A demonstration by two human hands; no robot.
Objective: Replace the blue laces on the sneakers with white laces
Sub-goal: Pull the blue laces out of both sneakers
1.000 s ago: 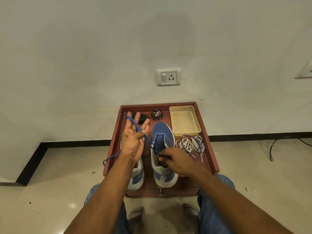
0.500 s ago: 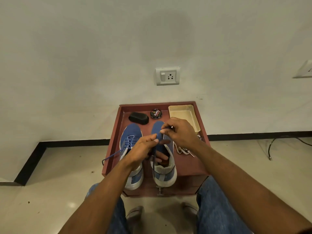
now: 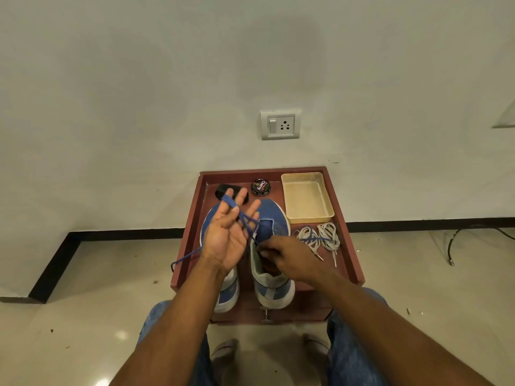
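Two blue sneakers stand side by side on a red-brown wooden tray (image 3: 351, 246). My left hand (image 3: 227, 238) is raised palm up over the left sneaker (image 3: 230, 291), its fingers straight. The blue lace (image 3: 245, 218) is looped round its fingertips, and one end trails off the tray's left edge. My right hand (image 3: 287, 259) pinches the same lace at the tongue of the right sneaker (image 3: 271, 215), which shows no lace in its eyelets. A bundle of white laces (image 3: 320, 236) lies on the tray to the right of that shoe.
At the back of the tray sit a cream plastic tray (image 3: 306, 197), a shoe-polish tin (image 3: 260, 187) and a black brush (image 3: 225, 189). A wall with a socket (image 3: 280, 124) stands behind. A cable (image 3: 457, 240) lies on the floor to the right.
My left hand has risen and turned palm up with the blue lace round its fingers. My right hand has dropped from above the toe to the right sneaker's tongue.
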